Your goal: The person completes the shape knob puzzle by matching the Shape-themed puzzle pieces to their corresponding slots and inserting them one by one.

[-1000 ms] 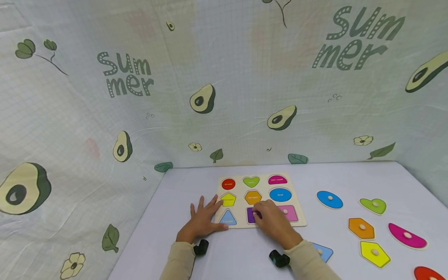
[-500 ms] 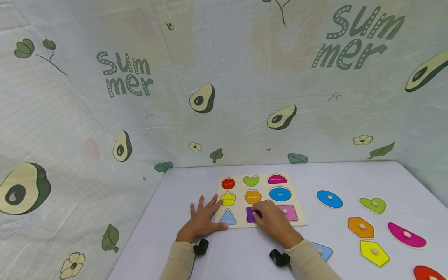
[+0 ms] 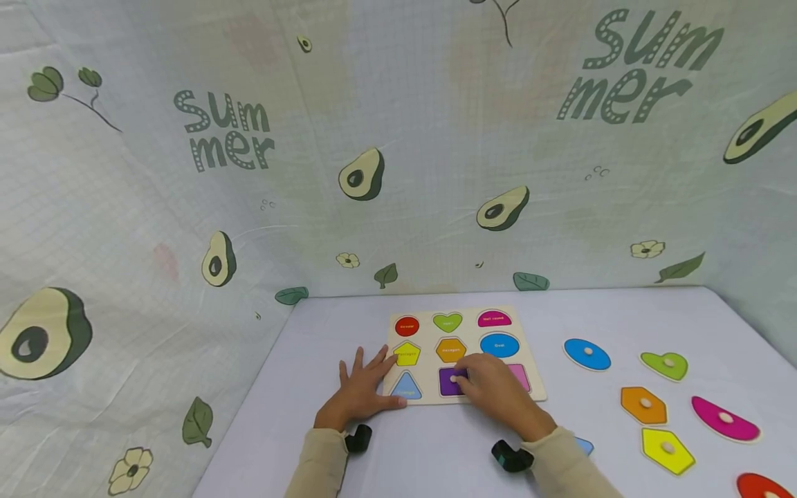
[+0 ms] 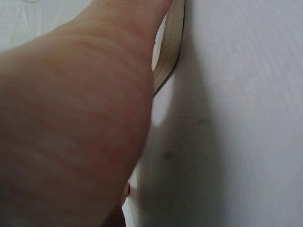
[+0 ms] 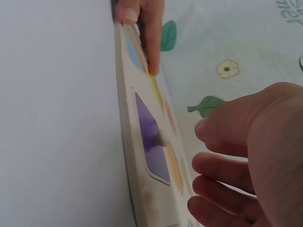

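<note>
- On the worktop (image 3: 436, 449), puzzle board (image 3: 463, 398) holds purple square (image 3: 450, 382) in its near row.
- Left hand (image 3: 361, 391): flat, fingers spread, steadying board's edge.
- Right hand (image 3: 498, 391): loosely curled above the square, holding nothing.

The head camera looks forward and down from above at the whole table (image 3: 436, 456), both hands and the puzzle board (image 3: 463, 356). The left wrist camera sits very close, its view mostly filled by the left hand (image 4: 75, 118), with only the board's edge showing. The right wrist camera looks along the board edge-on (image 5: 142, 156), sharing it with the head view.
</note>
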Tool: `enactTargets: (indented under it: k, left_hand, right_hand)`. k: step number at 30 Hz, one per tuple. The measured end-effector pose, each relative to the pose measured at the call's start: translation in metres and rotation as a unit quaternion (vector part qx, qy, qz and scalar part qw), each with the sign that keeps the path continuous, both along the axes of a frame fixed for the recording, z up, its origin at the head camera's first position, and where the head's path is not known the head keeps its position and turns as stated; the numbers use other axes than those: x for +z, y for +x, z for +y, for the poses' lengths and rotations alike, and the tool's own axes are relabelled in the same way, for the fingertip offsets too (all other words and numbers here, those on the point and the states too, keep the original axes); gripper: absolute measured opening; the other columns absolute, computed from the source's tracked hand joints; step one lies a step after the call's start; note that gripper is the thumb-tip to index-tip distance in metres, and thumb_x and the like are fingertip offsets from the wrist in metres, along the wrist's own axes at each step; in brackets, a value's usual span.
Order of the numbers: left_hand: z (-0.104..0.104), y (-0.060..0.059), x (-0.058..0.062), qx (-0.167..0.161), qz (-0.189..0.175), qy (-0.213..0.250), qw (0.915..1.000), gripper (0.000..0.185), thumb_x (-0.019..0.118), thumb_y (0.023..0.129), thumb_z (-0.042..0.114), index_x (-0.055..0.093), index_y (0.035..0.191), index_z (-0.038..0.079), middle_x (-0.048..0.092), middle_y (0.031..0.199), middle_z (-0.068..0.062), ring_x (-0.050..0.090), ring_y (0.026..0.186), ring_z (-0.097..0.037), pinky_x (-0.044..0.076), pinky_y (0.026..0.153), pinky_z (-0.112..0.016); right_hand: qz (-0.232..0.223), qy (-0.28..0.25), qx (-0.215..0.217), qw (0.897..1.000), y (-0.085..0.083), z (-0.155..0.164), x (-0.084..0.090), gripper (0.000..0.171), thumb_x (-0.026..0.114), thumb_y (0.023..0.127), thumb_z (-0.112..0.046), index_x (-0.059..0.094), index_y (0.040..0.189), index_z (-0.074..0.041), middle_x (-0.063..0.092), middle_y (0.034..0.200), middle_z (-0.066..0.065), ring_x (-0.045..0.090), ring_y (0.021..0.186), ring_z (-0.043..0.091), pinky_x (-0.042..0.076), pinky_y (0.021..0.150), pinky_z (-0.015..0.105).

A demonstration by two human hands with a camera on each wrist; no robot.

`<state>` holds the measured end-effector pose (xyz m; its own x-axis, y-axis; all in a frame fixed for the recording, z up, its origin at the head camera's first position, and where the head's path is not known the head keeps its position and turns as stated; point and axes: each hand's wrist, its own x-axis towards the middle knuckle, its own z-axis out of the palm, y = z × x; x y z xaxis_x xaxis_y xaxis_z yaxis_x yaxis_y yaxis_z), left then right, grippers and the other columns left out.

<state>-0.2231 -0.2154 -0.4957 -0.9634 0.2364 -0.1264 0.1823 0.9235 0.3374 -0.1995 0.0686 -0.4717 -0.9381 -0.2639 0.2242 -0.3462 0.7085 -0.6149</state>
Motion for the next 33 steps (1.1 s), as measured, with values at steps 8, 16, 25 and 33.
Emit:
enactTargets:
  k: [8,16,25,33]
  left_hand:
    - [0.0,-0.002,-0.002,-0.002,-0.003,-0.002,1.0,0.099,0.072,0.072,0.073,0.037,0.156,0.033,0.02,0.166,0.006,-0.004,0.15,-0.046,-0.012,0.109,-0.072]
    - [0.0,-0.003,-0.004,0.002,-0.002,-0.001,1.0,0.099,0.073,0.071,0.072,0.037,0.156,0.034,0.019,0.166,0.007,-0.004,0.151,-0.045,-0.013,0.11,-0.071]
    - [-0.001,-0.003,-0.004,0.001,-0.002,0.001,1.0,0.099,0.073,0.071,0.073,0.037,0.156,0.034,0.02,0.166,0.007,-0.004,0.151,-0.045,-0.013,0.109,-0.072]
    - [-0.002,-0.002,-0.003,0.001,-0.003,0.005,1.0,0.099,0.073,0.072,0.072,0.038,0.156,0.033,0.02,0.166,0.007,-0.005,0.151,-0.045,-0.013,0.109,-0.072]
  right_hand:
    - [0.006,0.02,-0.011,1.0,0.006,0.031,0.005,0.018,0.077,0.088,-0.019,0.076,0.105,-0.013,0.072,0.104,-0.003,0.064,0.105,0.024,0.053,0.095,0.049]
    - [0.002,0.05,-0.02,0.999,0.017,0.064,0.01,0.025,0.081,0.085,-0.019,0.076,0.109,-0.012,0.072,0.102,-0.002,0.066,0.1,0.025,0.056,0.088,0.049]
    - [-0.004,0.1,-0.026,0.995,0.03,0.094,0.009,0.02,0.077,0.086,-0.018,0.076,0.105,-0.012,0.071,0.102,-0.001,0.064,0.097,0.024,0.055,0.09,0.051]
    - [-0.054,0.053,-0.007,0.997,0.042,0.12,0.007,0.019,0.074,0.089,-0.018,0.074,0.107,-0.014,0.071,0.11,0.001,0.063,0.103,0.025,0.053,0.092,0.054]
